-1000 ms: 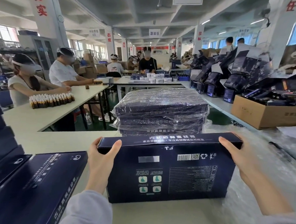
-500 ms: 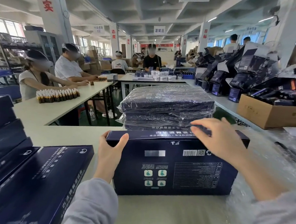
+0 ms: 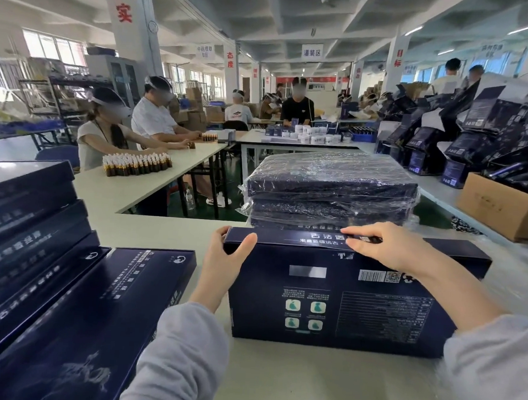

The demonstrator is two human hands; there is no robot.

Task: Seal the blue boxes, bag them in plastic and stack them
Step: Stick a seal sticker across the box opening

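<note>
Blue box (image 3: 343,302) stands on edge on the pale table (image 3: 277,384), its broad printed back toward the camera and its narrow lettered side on top. It is in the middle of the table, just in front of the wrapped stack (image 3: 330,185), a pile of dark boxes in crinkled clear plastic.

The left hand (image 3: 223,259) grips the box's upper left corner, thumb on the top edge and fingers behind. The right hand (image 3: 388,249) lies on the top side with fingers nearly straight, pressing it down and holding nothing.

To the left, more dark boxes (image 3: 82,312) lie slanted near the table's edge, with others piled behind them. Clear film (image 3: 525,274) covers the table's right side.

Beyond is a long workshop with a white beamed ceiling, strip lights, white pillars (image 3: 128,24) bearing red characters and a hanging sign (image 3: 312,52). At the next table to the left, two seated workers (image 3: 132,128) face rows of small brown vials (image 3: 136,164). Farther back, others work at a table with white jars (image 3: 309,136). Along the right, a cardboard carton (image 3: 501,209) sits beside heaps of open dark cartons (image 3: 462,130).
</note>
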